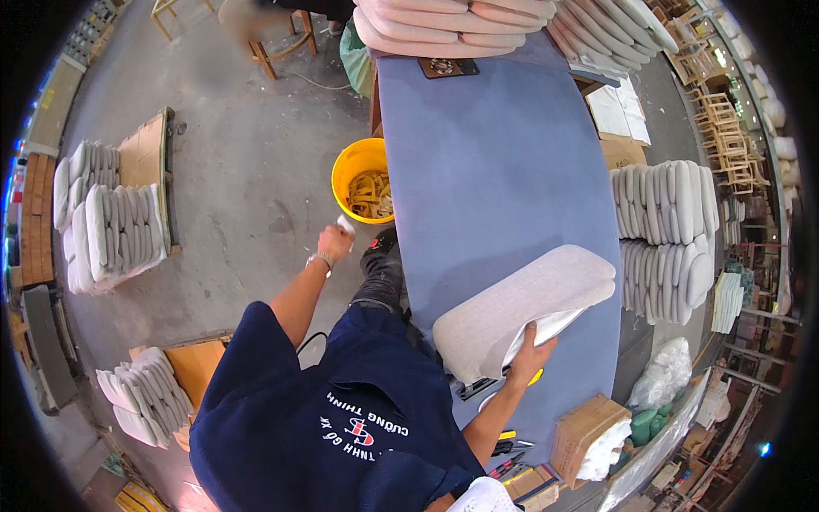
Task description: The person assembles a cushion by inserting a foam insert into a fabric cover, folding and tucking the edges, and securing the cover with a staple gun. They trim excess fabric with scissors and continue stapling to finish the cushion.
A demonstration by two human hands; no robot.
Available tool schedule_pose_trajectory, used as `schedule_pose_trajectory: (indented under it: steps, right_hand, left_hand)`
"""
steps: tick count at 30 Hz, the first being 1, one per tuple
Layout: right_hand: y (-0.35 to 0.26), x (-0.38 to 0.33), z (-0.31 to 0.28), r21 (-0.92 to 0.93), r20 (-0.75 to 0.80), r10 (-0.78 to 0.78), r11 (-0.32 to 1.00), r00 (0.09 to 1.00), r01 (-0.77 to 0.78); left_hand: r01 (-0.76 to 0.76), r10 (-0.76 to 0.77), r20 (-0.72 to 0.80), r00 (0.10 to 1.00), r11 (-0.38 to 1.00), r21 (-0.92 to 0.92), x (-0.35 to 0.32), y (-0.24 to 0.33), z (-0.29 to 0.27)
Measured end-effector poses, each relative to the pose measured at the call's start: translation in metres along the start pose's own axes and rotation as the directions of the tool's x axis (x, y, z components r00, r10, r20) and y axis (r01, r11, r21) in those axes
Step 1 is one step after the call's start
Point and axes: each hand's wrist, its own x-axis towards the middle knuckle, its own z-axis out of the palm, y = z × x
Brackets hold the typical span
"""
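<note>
Over the near part of the blue-topped table (495, 154), a light grey upholstered seat cushion (520, 294) is tilted up, its white underside partly showing along the near right edge. My right hand (531, 354) grips that edge, thumb and fingers closed on it. Out to the left of the table, my left hand (335, 244) is closed with a small white scrap (345, 224) poking from its fingers. Just beyond that hand stands a yellow bucket (348, 164), with yellowish strips (370, 196) inside. A dark tool, partly hidden, lies under the cushion's near edge.
Stacked cushions (456, 26) cover the table's far end, beside a small dark plate (449, 67). More cushion stacks stand right (665, 239) and left (119, 226). An open cardboard box (589, 435) with white filling and several hand tools (512, 444) occupy the near right corner.
</note>
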Motion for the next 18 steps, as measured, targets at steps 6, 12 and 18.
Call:
schedule_pose_trajectory:
  steps: [6,12,18]
  right_hand:
    - [-0.008,-0.003,0.003,-0.015,-0.013,-0.002,1.0,1.0,0.002]
    - [0.008,0.002,-0.005,-0.06,-0.008,-0.003,0.998,1.0,0.002]
    - [0.026,0.016,-0.002,-0.01,-0.025,0.076,0.997,0.997,-0.076]
  left_hand:
    - [0.041,-0.043,-0.127,0.991,0.999,-0.019,0.072,0.05,-0.014]
    - [-0.034,0.04,-0.078,0.996,0.996,0.077,0.113,0.08,-0.015]
    - [-0.234,0.238,-0.117,0.964,0.971,0.046,0.087,0.058,0.015]
